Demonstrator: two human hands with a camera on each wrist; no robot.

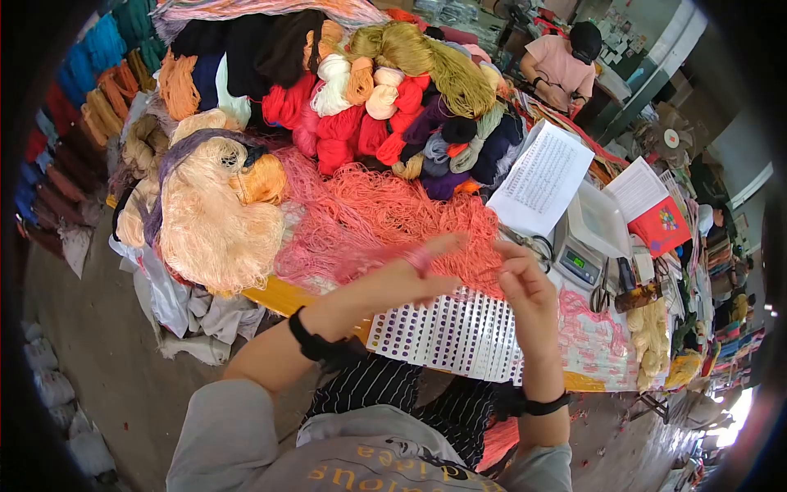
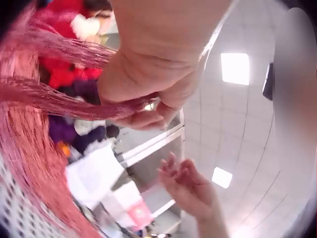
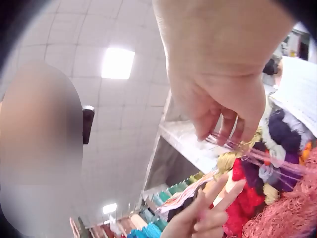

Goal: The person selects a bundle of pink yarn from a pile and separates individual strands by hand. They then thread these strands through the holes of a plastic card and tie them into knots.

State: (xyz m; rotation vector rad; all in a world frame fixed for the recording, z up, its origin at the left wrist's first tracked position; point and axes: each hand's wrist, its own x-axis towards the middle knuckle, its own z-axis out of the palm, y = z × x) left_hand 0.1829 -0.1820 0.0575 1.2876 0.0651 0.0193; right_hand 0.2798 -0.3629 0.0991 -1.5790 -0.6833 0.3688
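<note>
My left hand (image 1: 402, 283) is over the front of the table, a band of pink yarn (image 2: 64, 101) looped around it. In the left wrist view its thumb and curled fingers hold that yarn, while two fingers point out toward the right hand in the right wrist view. My right hand (image 1: 529, 287) is raised opposite, fingers bent; its fingertips pinch thin pink strands (image 3: 242, 148) in the right wrist view. Beneath and beyond both hands spreads a loose heap of coral-pink yarn (image 1: 385, 209). A white sheet with rows of dark dots (image 1: 447, 332) lies below the hands.
Colourful skeins (image 1: 352, 107) pile up at the back, with a large cream skein (image 1: 217, 217) at left. To the right are printed sheets (image 1: 541, 176), a digital scale (image 1: 578, 262), scissors (image 1: 601, 297) and a red booklet (image 1: 660, 230). Another person (image 1: 561, 70) sits beyond the table.
</note>
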